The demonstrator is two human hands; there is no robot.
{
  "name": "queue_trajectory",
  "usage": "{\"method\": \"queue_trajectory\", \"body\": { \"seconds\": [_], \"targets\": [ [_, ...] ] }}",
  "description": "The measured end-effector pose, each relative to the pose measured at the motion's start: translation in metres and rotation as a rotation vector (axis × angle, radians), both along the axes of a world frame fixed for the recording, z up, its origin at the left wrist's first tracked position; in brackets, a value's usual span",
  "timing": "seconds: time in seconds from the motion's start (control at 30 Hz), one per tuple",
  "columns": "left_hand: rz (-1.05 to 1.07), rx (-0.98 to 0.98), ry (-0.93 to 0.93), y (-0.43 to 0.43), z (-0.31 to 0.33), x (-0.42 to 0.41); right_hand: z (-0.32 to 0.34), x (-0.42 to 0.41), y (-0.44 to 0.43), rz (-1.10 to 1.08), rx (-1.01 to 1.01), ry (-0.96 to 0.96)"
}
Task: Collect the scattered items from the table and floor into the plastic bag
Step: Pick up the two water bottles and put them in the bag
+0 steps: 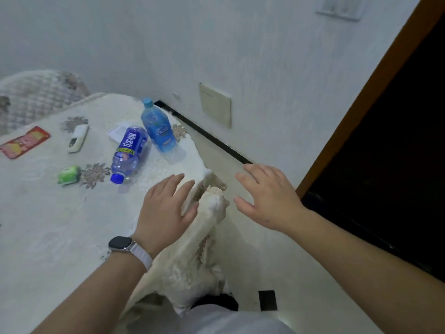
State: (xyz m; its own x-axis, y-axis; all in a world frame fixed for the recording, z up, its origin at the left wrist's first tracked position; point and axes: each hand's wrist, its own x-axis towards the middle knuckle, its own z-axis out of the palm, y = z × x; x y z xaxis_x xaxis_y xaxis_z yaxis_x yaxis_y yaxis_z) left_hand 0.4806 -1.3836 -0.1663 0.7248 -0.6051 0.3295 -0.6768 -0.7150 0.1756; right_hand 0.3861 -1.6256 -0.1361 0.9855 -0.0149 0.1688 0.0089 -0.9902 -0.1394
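Two plastic bottles lie on the table (48,225), which wears a white lace cloth: a dark blue-labelled bottle (128,154) with a blue cap, and beside it a light blue bottle (157,126). A green packet (69,175), a white remote (78,138), a red wrapper (24,142) and a white paper (118,132) also lie there. My left hand (166,210), with a watch on its wrist, hovers with spread fingers over the table's corner. My right hand (267,196) is spread in the air past the table's edge. Both hold nothing. No plastic bag is in view.
A quilted chair back (36,97) stands at the far left behind the table. The wall with a beige plate (215,106) runs along the right; a dark doorway (385,165) with a wooden frame lies further right. Pale floor (252,261) shows below the table corner.
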Motion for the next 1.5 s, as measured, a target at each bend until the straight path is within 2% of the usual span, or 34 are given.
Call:
{"method": "queue_trajectory", "body": {
  "seconds": [0.3, 0.5, 0.7, 0.87, 1.07, 1.2, 1.3, 1.5],
  "targets": [
    [0.214, 0.001, 0.075, 0.027, -0.015, 0.118, 0.000, 0.156, 0.007, 0.141, -0.009, -0.008],
    [0.364, 0.012, 0.088, 0.052, -0.025, 0.168, -0.014, 0.230, 0.025, 0.178, 0.036, 0.029],
    [0.536, -0.041, 0.132, 0.054, -0.045, 0.217, -0.044, 0.307, 0.031, 0.221, 0.202, 0.122],
    [0.702, -0.046, 0.210, 0.046, -0.069, 0.256, -0.073, 0.375, 0.030, 0.219, 0.438, 0.246],
    [0.918, -0.017, 0.318, 0.032, -0.097, 0.299, -0.098, 0.432, 0.049, 0.273, 0.691, 0.244],
    [1.022, -0.023, 0.367, 0.024, -0.107, 0.317, -0.111, 0.449, 0.059, 0.323, 0.788, 0.258],
    [1.057, 0.046, 0.382, 0.022, -0.111, 0.325, -0.117, 0.455, 0.062, 0.350, 0.880, 0.301],
    [1.110, 0.163, 0.473, 0.035, -0.119, 0.340, -0.128, 0.468, 0.071, 0.379, 0.883, 0.278]
  ]
}}
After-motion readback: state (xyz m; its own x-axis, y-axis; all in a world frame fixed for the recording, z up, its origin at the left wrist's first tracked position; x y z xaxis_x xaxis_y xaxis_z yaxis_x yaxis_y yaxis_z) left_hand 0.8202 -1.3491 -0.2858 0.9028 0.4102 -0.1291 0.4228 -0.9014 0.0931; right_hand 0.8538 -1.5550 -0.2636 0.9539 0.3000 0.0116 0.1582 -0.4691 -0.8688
